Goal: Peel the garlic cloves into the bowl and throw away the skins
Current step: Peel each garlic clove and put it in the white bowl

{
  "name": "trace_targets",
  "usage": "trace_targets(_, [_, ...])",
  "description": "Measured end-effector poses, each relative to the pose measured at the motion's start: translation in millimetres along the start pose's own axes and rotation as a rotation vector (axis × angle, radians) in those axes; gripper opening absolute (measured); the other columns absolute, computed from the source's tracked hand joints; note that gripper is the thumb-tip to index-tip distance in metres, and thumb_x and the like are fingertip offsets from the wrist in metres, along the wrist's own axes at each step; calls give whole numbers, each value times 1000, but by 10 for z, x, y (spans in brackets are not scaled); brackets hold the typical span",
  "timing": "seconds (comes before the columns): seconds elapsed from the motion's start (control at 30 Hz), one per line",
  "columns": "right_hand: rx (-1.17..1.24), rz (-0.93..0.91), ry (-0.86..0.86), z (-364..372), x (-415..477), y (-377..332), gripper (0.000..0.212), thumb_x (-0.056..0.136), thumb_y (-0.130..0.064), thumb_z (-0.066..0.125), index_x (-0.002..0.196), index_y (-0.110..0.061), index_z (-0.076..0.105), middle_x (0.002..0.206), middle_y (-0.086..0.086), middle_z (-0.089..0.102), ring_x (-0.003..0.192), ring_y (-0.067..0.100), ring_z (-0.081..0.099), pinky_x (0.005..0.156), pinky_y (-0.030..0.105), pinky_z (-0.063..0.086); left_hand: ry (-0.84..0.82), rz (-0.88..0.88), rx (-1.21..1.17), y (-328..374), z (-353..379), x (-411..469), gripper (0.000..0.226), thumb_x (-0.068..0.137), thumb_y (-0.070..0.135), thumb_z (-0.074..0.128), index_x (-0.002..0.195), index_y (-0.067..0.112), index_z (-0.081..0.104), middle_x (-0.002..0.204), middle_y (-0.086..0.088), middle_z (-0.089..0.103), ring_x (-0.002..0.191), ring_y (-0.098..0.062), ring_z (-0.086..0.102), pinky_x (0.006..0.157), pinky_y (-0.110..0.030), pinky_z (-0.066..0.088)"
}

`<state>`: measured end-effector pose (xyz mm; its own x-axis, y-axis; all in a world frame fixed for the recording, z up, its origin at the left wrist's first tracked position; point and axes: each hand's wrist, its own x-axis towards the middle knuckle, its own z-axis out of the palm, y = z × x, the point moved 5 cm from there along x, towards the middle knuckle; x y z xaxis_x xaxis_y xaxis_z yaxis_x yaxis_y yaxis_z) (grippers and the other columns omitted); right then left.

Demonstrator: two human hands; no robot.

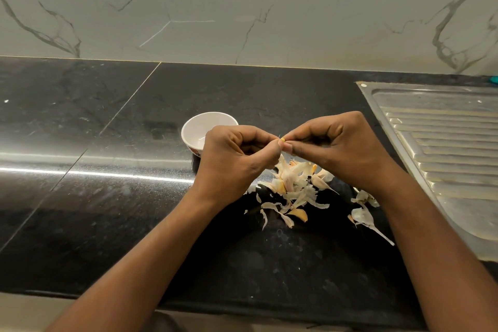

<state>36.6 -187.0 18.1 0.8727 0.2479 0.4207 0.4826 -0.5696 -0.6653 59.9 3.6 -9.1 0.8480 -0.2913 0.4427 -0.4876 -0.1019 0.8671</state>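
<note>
My left hand (237, 153) and my right hand (336, 148) meet fingertip to fingertip above the black counter, both pinching one small garlic clove (282, 139), of which only a yellowish tip shows. Below them lies a heap of pale garlic skins and cloves (293, 183). A few more skins (362, 213) lie to the right, under my right forearm. A small white bowl (196, 129) stands just behind my left hand, partly hidden by it; the part of its inside that I see holds nothing.
A steel sink drainboard (442, 143) takes up the right side of the black stone counter (107, 197). A marble-patterned wall (242, 8) rises behind. The counter's front edge runs below my forearms.
</note>
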Motion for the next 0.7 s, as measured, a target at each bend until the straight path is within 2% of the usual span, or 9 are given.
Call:
trace_targets(0.2, [-6, -21, -24, 44, -13, -27, 16, 91, -25, 83, 105, -18, 84, 91, -13, 80, 83, 3, 78, 74, 18, 63, 41, 72, 124, 49, -5, -17, 10, 92, 4, 77, 84, 7, 81, 70, 5, 77, 59, -16, 74, 57, -38, 64])
trace_targets(0.33, [37, -11, -30, 66, -8, -35, 16, 90, -23, 83, 104, -16, 84, 90, -11, 81, 81, 6, 79, 74, 24, 65, 45, 110, 136, 76, -12, -13, 9, 91, 6, 77, 83, 7, 80, 70, 6, 76, 59, -16, 74, 57, -33, 62])
trace_targets(0.5, [142, -7, -36, 45, -20, -45, 26, 90, -24, 80, 113, -10, 82, 96, -3, 83, 87, 12, 81, 79, 29, 67, 32, 69, 66, 59, -3, -5, 9, 93, 4, 75, 85, 3, 78, 69, 3, 75, 59, -20, 74, 57, -30, 61])
trace_targets(0.7, [209, 32, -17, -7, -17, -3, 18, 92, -12, 82, 109, -7, 81, 96, 2, 83, 87, 21, 82, 80, 35, 68, 33, 30, 25, 36, -11, 3, 9, 94, 6, 75, 86, 2, 77, 69, -3, 75, 59, -24, 75, 58, -33, 63])
